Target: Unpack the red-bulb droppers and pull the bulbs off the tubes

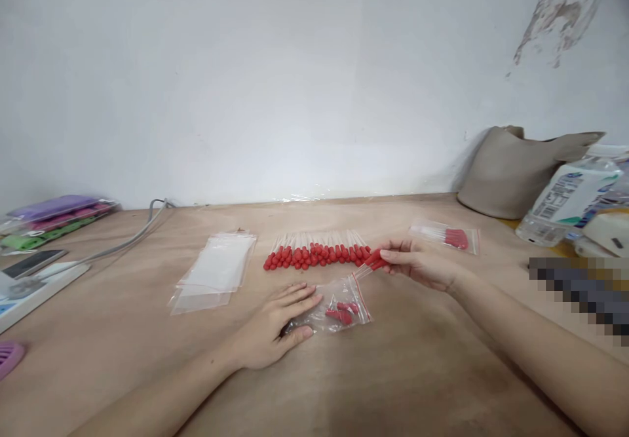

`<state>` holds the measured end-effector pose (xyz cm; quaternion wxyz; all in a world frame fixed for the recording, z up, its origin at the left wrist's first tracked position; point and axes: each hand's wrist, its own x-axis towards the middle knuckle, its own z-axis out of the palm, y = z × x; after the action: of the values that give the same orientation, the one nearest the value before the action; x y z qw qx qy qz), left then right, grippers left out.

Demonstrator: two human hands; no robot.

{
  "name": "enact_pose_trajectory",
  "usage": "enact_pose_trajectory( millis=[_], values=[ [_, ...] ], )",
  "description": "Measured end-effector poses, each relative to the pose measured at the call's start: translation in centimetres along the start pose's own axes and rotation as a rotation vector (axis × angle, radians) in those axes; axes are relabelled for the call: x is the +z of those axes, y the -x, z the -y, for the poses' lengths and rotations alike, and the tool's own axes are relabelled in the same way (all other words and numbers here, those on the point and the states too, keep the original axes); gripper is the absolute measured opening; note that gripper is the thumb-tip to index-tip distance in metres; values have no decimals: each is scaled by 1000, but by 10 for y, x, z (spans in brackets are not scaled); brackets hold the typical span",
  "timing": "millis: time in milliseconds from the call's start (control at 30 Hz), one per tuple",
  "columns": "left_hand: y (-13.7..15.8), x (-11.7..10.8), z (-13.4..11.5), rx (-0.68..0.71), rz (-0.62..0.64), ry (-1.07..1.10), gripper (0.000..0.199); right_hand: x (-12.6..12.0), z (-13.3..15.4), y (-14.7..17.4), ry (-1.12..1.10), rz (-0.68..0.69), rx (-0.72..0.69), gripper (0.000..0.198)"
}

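Observation:
My left hand (278,325) lies flat with fingers spread, pressing the closed end of a clear zip bag (319,299) onto the table. A few red bulbs (343,314) show inside that bag. Between thumb and fingers, my right hand (417,263) pinches red-bulbed droppers (376,260); their thin clear stems point down-left at the bag's red-lined mouth. Whether the stem tips are inside the mouth I cannot tell. Just behind, a long row of red-bulbed droppers (314,255) lies with stems toward the wall.
A stack of flat clear zip bags (216,270) lies to the left. One filled bag (455,237) sits beyond my right hand. Farther right are a beige container (511,168) and a plastic bottle (565,194). At left are a power strip (54,286), a phone (34,263) and coloured packs (59,217).

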<state>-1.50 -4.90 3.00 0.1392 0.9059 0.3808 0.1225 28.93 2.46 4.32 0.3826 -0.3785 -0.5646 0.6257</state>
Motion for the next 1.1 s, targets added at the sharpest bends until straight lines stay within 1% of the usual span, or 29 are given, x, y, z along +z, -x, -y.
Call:
enact_pose_trajectory(
  millis=[67,167,233,333,400,467,500,567,633,700,767,800,867,967,1033,1100],
  values=[
    [-1,2,0,-2,-13,2,48,-11,15,3,84,-10,-63,23],
    [-3,4,0,-12,-20,-1,48,-20,34,8,207,-76,-198,26],
    [-3,5,0,-19,-15,-2,49,-19,44,8,310,-126,-300,29],
    [-3,5,-1,-29,-12,4,48,-6,51,1,461,-209,-464,28],
    [-3,5,-2,-35,-14,11,48,8,47,-11,546,-294,-622,24],
    [-3,4,-2,-40,-12,11,48,22,36,-26,668,-389,-830,18],
    [-3,4,-3,-41,-10,8,48,29,28,-34,751,-409,-902,15],
    [-3,4,-2,-40,-7,2,48,40,8,-49,881,-372,-978,17],
    [-3,5,-1,-37,-5,0,49,47,-12,-61,1006,-306,-979,21],
    [-3,5,0,-33,-4,-3,49,50,-28,-69,1149,-218,-979,21],
    [-3,5,0,-30,0,-7,49,50,-36,-73,1247,-154,-975,20],
    [-3,5,0,-28,0,-8,49,50,-37,-73,1274,-151,-972,20],
    [-3,5,0,-24,-2,-8,48,49,-34,-70,1273,-214,-967,22],
    [-3,4,1,-21,0,-5,49,49,-28,-57,1157,-372,-945,20],
    [-3,4,1,-17,6,-9,49,47,-30,-41,1031,-437,-877,16],
    [-3,5,1,-11,5,-15,49,45,-37,-23,888,-446,-758,13]
  ],
)
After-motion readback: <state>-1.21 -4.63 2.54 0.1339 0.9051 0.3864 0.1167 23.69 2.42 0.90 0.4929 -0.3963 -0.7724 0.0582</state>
